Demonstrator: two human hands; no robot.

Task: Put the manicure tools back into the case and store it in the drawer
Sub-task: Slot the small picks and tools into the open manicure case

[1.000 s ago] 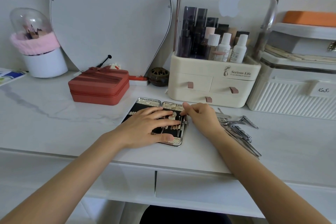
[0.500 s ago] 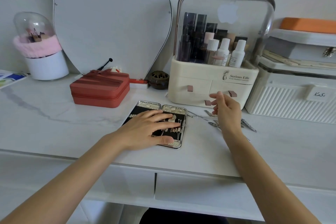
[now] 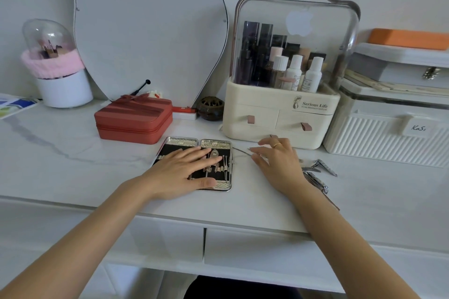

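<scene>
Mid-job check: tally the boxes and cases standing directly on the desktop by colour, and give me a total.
Red: 1, the zip box
Cream: 1, the cosmetics organiser
White: 1, the ribbed box
Silver with black lining: 1, the open manicure case
Total: 4

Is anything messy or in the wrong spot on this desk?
Yes. Several metal manicure tools lie loose in a jumble on the desk, right of the open case, not in its slots. The right hand touches a thin tool there; the left hand lies flat on the case. Nothing looks spilled or broken.
</scene>
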